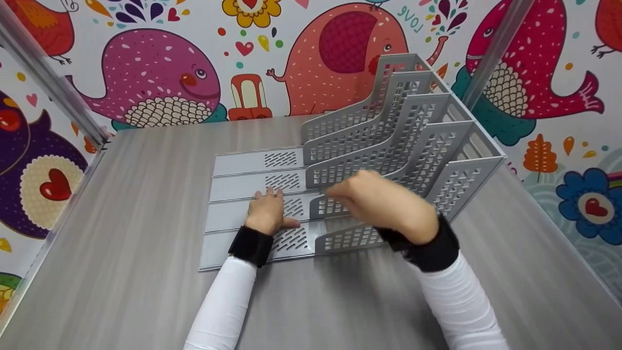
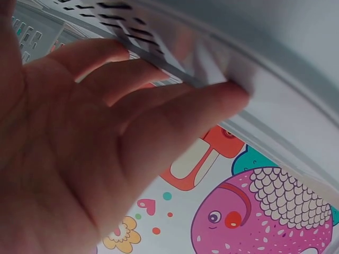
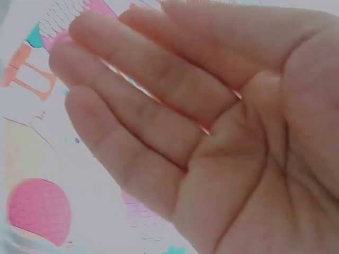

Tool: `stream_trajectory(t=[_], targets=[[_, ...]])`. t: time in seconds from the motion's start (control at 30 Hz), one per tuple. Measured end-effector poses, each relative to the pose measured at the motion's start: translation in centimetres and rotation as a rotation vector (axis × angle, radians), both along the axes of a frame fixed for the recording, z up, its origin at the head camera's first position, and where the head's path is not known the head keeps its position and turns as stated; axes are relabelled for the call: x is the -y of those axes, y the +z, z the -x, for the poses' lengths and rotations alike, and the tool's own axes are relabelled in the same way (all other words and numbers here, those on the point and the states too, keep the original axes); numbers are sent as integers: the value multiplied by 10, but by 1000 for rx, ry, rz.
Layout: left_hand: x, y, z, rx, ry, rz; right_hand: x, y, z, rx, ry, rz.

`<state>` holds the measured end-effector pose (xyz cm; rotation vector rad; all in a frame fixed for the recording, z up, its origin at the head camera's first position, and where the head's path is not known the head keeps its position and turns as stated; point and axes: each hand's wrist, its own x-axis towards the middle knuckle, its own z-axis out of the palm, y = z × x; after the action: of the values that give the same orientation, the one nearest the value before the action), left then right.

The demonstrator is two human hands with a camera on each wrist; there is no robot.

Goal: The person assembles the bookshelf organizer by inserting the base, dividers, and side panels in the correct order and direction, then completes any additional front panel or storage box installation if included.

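A grey plastic file rack [image 1: 359, 133] with several perforated dividers stands on the table, its tall ends to the right. Flat joined panels [image 1: 232, 192] with slanted slots stretch left from its low ends. My left hand [image 1: 266, 211] lies over the slotted part of these panels, fingers spread, thumb pointing right. In the left wrist view, the fingertips [image 2: 233, 95] touch the grey plastic. Held above the rack's nearest low dividers, my right hand [image 1: 388, 204] points left. Its fingers [image 3: 153, 69] are almost straight and side by side in the right wrist view, with nothing in the palm.
The grey wood-grain table [image 1: 146, 233] meets a back wall [image 1: 257, 53] printed with cartoon animals. Metal posts [image 1: 500, 48] stand at the back corners. A printed side panel [image 1: 573, 160] borders the table on the right, beyond the rack.
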<state>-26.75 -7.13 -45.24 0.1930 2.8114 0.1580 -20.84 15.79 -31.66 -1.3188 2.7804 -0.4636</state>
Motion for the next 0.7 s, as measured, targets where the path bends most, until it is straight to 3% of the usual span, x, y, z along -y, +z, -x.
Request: stream_trajectory(t=[0.13, 0.27, 0.37, 0.47, 0.57, 0.7], targets=[[1, 0, 1, -11, -4, 7, 13, 35, 16, 0, -51, -85], [3, 0, 2, -24, -10, 19, 43, 46, 30, -1, -199, -282], [3, 0, 2, -20, -17, 26, 65, 33, 39, 56, -276, -515], [1, 1, 2, -20, -16, 29, 77, 11, 50, 110, -296, -711], [-1, 1, 1, -22, -9, 4, 79, -10, 59, 133, -284, -770], [-2, 0, 1, -32, -4, -28, 76, -24, 64, 134, -286, -746]])
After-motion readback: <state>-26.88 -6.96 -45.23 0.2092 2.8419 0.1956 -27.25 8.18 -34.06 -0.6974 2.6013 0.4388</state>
